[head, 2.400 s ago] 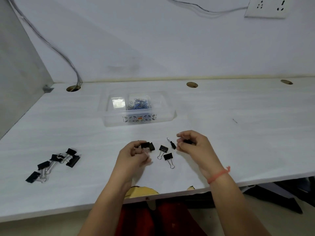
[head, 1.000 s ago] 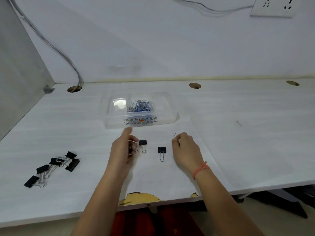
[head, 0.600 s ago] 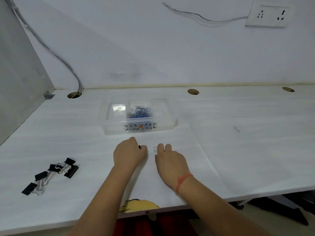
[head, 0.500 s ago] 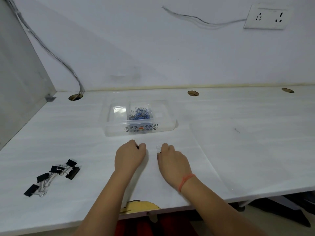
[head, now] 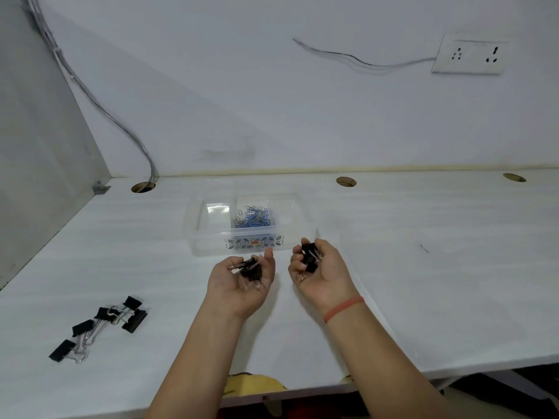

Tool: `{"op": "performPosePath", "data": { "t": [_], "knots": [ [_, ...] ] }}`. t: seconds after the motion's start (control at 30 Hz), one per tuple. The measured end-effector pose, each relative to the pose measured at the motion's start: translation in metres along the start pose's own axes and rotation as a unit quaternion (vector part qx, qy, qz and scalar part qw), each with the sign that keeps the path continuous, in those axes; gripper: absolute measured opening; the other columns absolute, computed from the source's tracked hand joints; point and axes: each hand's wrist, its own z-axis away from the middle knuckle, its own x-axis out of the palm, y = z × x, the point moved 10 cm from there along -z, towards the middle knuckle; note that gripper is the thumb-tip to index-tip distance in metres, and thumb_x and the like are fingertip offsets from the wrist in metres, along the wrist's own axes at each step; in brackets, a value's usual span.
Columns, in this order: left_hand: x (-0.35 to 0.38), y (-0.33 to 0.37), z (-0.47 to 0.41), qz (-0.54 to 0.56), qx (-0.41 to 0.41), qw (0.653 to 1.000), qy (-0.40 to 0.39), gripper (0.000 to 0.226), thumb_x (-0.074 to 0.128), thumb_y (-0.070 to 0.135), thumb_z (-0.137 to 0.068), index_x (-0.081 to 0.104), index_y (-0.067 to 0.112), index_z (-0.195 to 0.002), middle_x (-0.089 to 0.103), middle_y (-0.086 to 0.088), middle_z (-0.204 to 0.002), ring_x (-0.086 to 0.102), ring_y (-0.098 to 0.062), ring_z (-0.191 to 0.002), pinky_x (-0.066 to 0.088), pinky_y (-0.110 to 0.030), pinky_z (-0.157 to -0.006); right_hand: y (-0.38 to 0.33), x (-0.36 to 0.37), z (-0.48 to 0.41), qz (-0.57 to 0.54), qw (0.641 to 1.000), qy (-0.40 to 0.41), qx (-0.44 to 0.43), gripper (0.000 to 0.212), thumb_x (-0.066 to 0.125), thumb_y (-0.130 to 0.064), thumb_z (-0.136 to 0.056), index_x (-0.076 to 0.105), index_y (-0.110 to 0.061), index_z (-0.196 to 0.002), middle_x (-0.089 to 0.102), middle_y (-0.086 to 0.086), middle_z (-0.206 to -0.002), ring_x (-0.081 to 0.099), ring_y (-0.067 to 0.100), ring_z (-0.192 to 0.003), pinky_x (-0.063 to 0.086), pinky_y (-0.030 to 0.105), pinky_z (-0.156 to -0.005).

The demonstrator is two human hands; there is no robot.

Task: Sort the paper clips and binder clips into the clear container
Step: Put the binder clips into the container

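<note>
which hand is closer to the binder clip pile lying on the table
Left. The left hand, cupping binder clips, is right of the pile; the right hand lies farther right.

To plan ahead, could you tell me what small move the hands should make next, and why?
Probably carry the left hand and right hand over the clear plastic container and tip their black metal binder clips in beside the blue paper clips: both upturned palms cup clips.

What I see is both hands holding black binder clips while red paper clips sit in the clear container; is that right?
Not quite: the head view shows the paper clips in the clear container are blue, not red. The left hand and right hand do each hold black binder clips.
</note>
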Motion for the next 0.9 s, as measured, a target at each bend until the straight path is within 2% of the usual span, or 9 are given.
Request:
{"op": "performPosePath", "data": {
  "t": [0.13,0.3,0.37,0.47,0.57,0.67,0.77,0.83,0.9],
  "knots": [
    [0.032,0.022,-0.008,-0.042,0.069,0.997,0.012,0.019,0.040,0.004,-0.090,0.051,-0.001,-0.075,0.057,-0.015,-0.086,0.062,-0.028,-0.077,0.060,-0.038,-0.054,-0.035,0.036,-0.013,0.024,0.998,-0.005,-0.056,0.023,0.042,-0.020,-0.093,0.053,-0.009,-0.077,0.049,0.006,-0.067,0.042,0.014,-0.052,0.035,0.015,-0.039],
    [0.090,0.058,-0.053,-0.094,0.143,0.985,0.041,0.016,0.044,0.002,-0.092,0.052,0.000,-0.078,0.049,-0.016,-0.091,0.052,-0.025,-0.075,0.056,-0.031,-0.077,-0.089,0.088,-0.040,0.105,0.984,0.006,-0.145,0.023,0.041,-0.018,-0.094,0.051,-0.013,-0.075,0.048,0.002,-0.067,0.045,0.013,-0.057,0.035,0.022,-0.053],
    [0.108,0.064,-0.077,-0.126,0.160,0.978,0.048,0.017,0.047,0.010,-0.092,0.053,0.001,-0.080,0.046,-0.014,-0.092,0.048,-0.022,-0.072,0.051,-0.027,-0.086,-0.104,0.102,-0.057,0.174,0.969,0.024,-0.172,0.020,0.043,-0.013,-0.093,0.049,-0.012,-0.073,0.045,0.002,-0.065,0.043,0.012,-0.056,0.037,0.022,-0.055],
    [0.118,0.062,-0.114,-0.216,0.140,0.964,0.059,0.045,0.044,0.041,-0.093,0.055,-0.003,-0.092,0.048,-0.017,-0.098,0.050,-0.022,-0.074,0.048,-0.029,-0.087,-0.108,0.109,-0.086,0.303,0.935,0.055,-0.174,0.015,0.046,-0.011,-0.090,0.050,-0.009,-0.077,0.046,0.005,-0.069,0.043,0.015,-0.058,0.038,0.027,-0.056],
    [0.118,0.061,-0.138,-0.372,0.132,0.915,0.082,0.067,0.031,0.057,-0.092,0.055,-0.005,-0.103,0.053,-0.022,-0.114,0.054,-0.031,-0.104,0.044,-0.037,-0.093,-0.099,0.101,-0.099,0.431,0.890,0.074,-0.131,0.018,0.046,-0.019,-0.092,0.052,-0.008,-0.105,0.050,0.008,-0.085,0.048,0.020,-0.072,0.039,0.030,-0.065],
    [0.121,0.063,-0.144,-0.461,0.172,0.866,0.086,0.062,0.025,0.054,-0.096,0.056,0.002,-0.109,0.051,-0.017,-0.131,0.037,-0.027,-0.135,0.026,-0.038,-0.110,-0.098,0.096,-0.101,0.495,0.854,0.067,-0.143,0.027,0.040,-0.021,-0.095,0.046,-0.014,-0.120,0.044,0.004,-0.108,0.040,0.018,-0.099,0.031,0.030,-0.085],
    [0.123,0.067,-0.136,-0.485,0.241,0.836,0.087,0.049,0.028,0.042,-0.099,0.059,0.008,-0.114,0.055,-0.012,-0.129,0.046,-0.024,-0.124,0.033,-0.036,-0.103,-0.102,0.090,-0.097,0.460,0.865,0.061,-0.191,0.023,0.035,-0.015,-0.094,0.050,-0.019,-0.111,0.046,-0.002,-0.102,0.046,0.012,-0.089,0.046,0.019,-0.084],
    [0.124,0.070,-0.122,-0.477,0.284,0.826,0.093,0.036,0.033,0.033,-0.099,0.062,0.010,-0.100,0.061,-0.010,-0.116,0.055,-0.020,-0.107,0.041,-0.033,-0.096,-0.108,0.086,-0.088,0.430,0.872,0.062,-0.227,0.034,0.036,-0.010,-0.093,0.052,-0.013,-0.123,0.055,0.001,-0.107,0.054,0.015,-0.095,0.048,0.029,-0.098],
    [0.126,0.071,-0.103,-0.476,0.319,0.814,0.097,0.026,0.041,0.023,-0.096,0.064,0.011,-0.091,0.065,-0.008,-0.103,0.059,-0.020,-0.096,0.047,-0.034,-0.090,-0.113,0.083,-0.071,0.398,0.879,0.066,-0.256,0.035,0.039,-0.008,-0.093,0.053,-0.010,-0.125,0.060,0.001,-0.099,0.058,0.015,-0.095,0.048,0.033,-0.097]
  ]
}}
